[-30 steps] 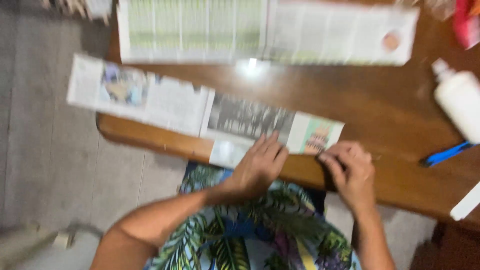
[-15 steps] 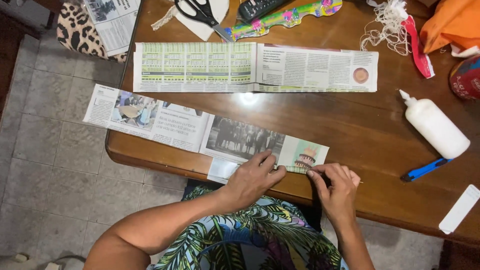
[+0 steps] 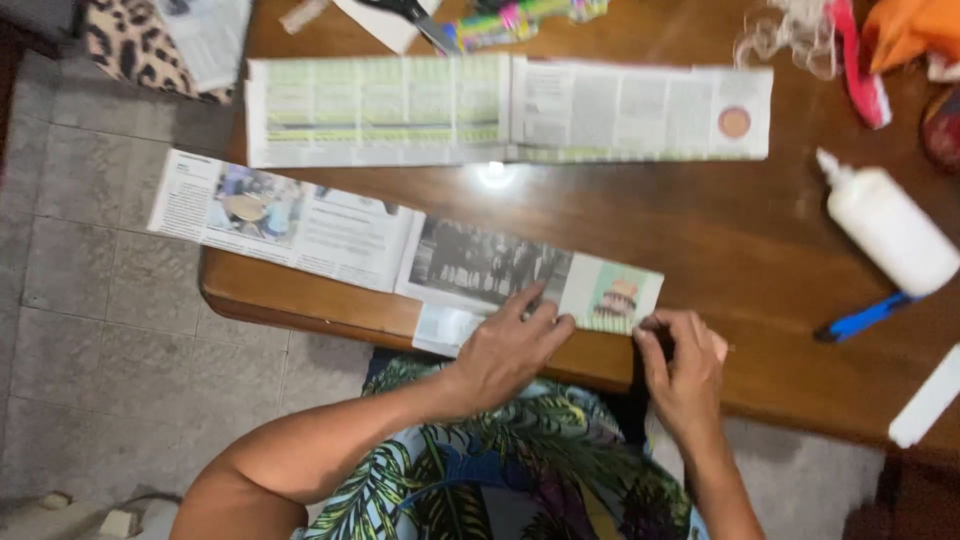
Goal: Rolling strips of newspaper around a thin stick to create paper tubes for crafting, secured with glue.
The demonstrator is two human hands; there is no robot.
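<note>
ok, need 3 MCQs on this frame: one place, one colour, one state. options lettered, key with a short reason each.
1. Where does the white glue bottle lie on the table?
A. at the right side
B. under the left hand
C. on the floor

2. What colour is the pen by the bottle?
A. red
B. blue
C. yellow

3. How does the left hand meet the folded newspaper strip?
A. lifts it clear
B. presses flat on it
C. is apart from it

Key: 1 A, the bottle lies near the right edge; 2 B, its body is blue; 3 B, the fingers lie spread on the paper, while the right hand pinches the strip's right end.
</note>
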